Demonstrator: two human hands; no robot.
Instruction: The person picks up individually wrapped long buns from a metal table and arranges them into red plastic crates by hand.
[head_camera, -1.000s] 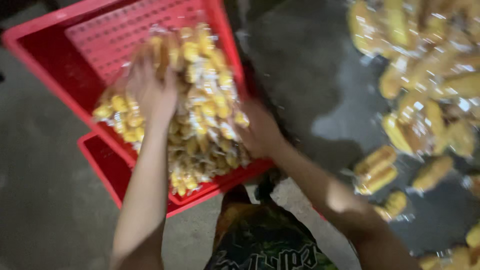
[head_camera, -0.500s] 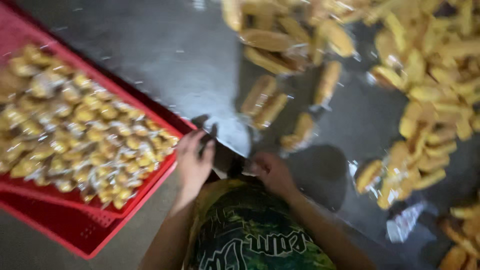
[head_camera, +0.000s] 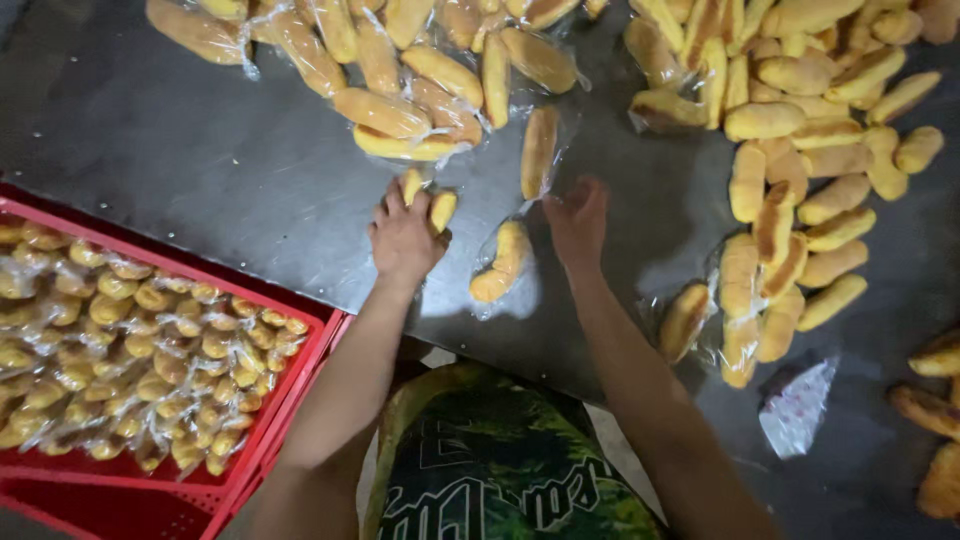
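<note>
Left hand (head_camera: 403, 238) clamped on a clear-wrapped yellow bun pack (head_camera: 428, 200); right hand (head_camera: 577, 220) flat, fingers spread, on the grey surface (head_camera: 230, 180) — another wrapped bun (head_camera: 503, 262) between them.

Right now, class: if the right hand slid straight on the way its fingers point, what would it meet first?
The right hand points up the metal table. It would probably first meet the wrapped bread roll lying just beyond its fingertips, slightly left, though depth is unclear.

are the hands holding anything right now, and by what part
The left hand closes over wrapped bread rolls at their near ends, on the metal table. The right hand lies flat and open on the table, holding nothing.
</note>
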